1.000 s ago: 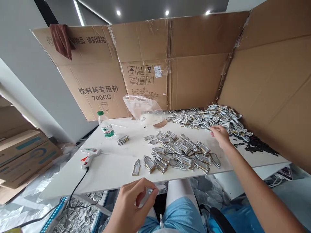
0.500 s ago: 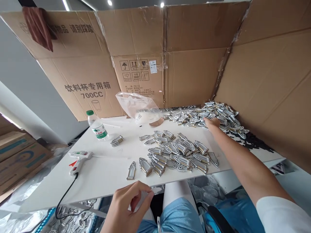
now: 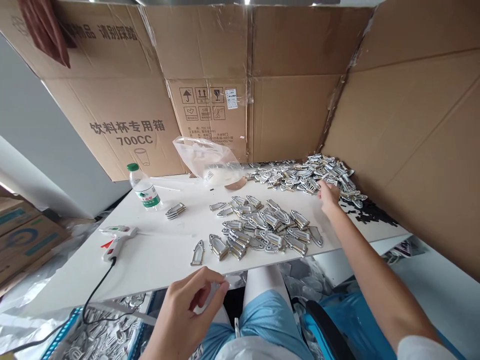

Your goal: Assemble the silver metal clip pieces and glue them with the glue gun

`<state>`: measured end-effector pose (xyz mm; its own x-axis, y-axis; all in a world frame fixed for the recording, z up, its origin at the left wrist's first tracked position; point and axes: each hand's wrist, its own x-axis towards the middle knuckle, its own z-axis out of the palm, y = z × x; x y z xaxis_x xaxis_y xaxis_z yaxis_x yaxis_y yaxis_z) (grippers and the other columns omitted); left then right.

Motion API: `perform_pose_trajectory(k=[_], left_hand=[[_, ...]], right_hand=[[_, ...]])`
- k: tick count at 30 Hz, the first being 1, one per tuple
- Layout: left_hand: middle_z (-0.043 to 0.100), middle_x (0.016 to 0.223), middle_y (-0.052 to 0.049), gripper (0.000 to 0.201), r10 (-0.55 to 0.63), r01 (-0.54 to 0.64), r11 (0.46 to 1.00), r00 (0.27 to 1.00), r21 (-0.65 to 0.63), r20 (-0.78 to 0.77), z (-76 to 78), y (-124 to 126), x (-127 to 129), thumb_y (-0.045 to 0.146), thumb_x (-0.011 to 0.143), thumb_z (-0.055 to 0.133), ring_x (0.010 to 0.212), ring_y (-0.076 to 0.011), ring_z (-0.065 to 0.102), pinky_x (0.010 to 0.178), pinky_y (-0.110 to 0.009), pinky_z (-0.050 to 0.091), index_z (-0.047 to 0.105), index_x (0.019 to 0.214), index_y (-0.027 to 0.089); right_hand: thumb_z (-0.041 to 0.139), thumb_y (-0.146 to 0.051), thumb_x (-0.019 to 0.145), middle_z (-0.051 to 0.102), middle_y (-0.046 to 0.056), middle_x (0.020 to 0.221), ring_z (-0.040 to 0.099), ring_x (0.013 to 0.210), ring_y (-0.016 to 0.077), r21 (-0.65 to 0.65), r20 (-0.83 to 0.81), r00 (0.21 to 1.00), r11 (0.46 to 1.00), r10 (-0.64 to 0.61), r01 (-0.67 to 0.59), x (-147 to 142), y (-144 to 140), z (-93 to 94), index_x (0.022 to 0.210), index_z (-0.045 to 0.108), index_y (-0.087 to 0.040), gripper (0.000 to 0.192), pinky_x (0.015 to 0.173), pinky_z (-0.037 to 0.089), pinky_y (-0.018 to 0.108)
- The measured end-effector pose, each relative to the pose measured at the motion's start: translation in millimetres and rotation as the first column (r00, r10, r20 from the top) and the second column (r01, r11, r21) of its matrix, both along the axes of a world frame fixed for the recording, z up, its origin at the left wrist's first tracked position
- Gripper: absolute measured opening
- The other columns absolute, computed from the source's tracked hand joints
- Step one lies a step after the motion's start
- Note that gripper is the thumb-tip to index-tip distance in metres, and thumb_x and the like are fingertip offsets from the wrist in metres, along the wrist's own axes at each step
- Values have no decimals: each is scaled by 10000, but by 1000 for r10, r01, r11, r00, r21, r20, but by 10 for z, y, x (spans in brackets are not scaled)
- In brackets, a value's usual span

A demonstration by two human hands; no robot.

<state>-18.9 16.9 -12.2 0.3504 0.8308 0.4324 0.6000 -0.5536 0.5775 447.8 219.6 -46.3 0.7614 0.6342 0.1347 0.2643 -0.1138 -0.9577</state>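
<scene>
My left hand (image 3: pixel 189 305) is raised in front of the table's near edge, its thumb and index finger bent together in a pinch. Anything between those fingertips is too small to make out. My right hand (image 3: pixel 329 195) reaches out to the front of a big pile of small white-and-grey metal frames (image 3: pixel 300 175) at the back right. Its fingers look curled and are mostly hidden, so what they hold does not show. Between the two hands lies a looser group of arched metal frames (image 3: pixel 262 225), one end pointed. A single frame (image 3: pixel 197 253) lies apart at its left.
On the white table (image 3: pixel 157 270) are a glue gun (image 3: pixel 119 241) with a black cord, a water bottle (image 3: pixel 144 187), a small stack of frames (image 3: pixel 175 210), a clear plastic bag (image 3: pixel 208 157) and black pieces (image 3: pixel 371 214). Cardboard walls (image 3: pixel 292 115) enclose the back and right.
The view has tipped down and shifted slightly. My right hand has drawn a little nearer along the pile's front edge. My left hand keeps its pinch.
</scene>
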Motion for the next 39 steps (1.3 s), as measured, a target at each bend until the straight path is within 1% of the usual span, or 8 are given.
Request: perform_pose_trajectory(k=[6,8,10,15,19,26,32,39], left_hand=[[372,613,66,235,23,-23,1000,999,-17,25,71,-100,103,378,1073,648,543,-115,368,507,-216,347,741,915,232],[410,617,63,206,2,-2,1000,1000,25,19,89,-138,159,345,1072,658,547,-114,398,507,-217,352,752,926,236],[512,635,55,156,-48,45,993,998,106,27,119,-172,214,280,1069,668,549,-107,448,510,-219,371,754,946,238],[595,671,45,148,-130,128,893,991,430,-25,197,-259,266,97,1060,640,534,-117,462,540,-277,384,714,1069,225],[554,674,38,263,-130,163,833,987,529,-99,208,-355,218,27,1028,630,552,-142,450,545,-328,331,704,1210,201],[558,683,37,231,-63,131,794,989,593,-135,189,-398,177,2,1006,651,574,-137,443,559,-337,322,694,1167,161],[548,695,33,196,-59,165,809,978,564,-201,159,-361,172,8,1018,634,578,-144,432,557,-325,338,691,1132,158],[543,731,14,176,-78,213,859,953,465,-292,129,-363,181,62,1076,578,602,-175,411,578,-337,350,708,1116,174]], right_hand=[[736,-517,875,639,22,938,600,742,168,277,-113,935,915,335,-294,-447,-1282,86,1001,667,-221,329,705,570,324],[804,-492,891,686,60,1043,632,821,202,337,-139,772,763,620,-552,-670,-1663,109,1099,725,-221,351,766,567,358],[786,-486,955,698,61,992,644,854,226,280,-161,651,667,742,-691,-898,-1937,137,1184,751,-220,352,831,562,386],[777,-450,981,718,53,1095,683,800,216,303,-298,368,453,881,-838,-1385,-2189,235,1537,586,-350,596,808,577,413],[716,-468,1011,733,44,1059,697,753,226,349,-408,176,331,896,-877,-1647,-2201,300,1696,404,-431,753,788,584,442],[785,-467,1008,654,4,986,701,810,210,379,-433,80,263,898,-887,-1960,-2223,302,1620,493,-383,684,850,577,440],[790,-500,1011,655,51,1248,720,933,217,261,-448,152,292,881,-920,-2106,-2286,295,1709,357,-421,824,969,581,458],[908,-495,908,678,87,1386,684,1246,282,199,-421,138,240,896,-950,-2133,-2331,248,1749,300,-359,1047,1199,476,505]])
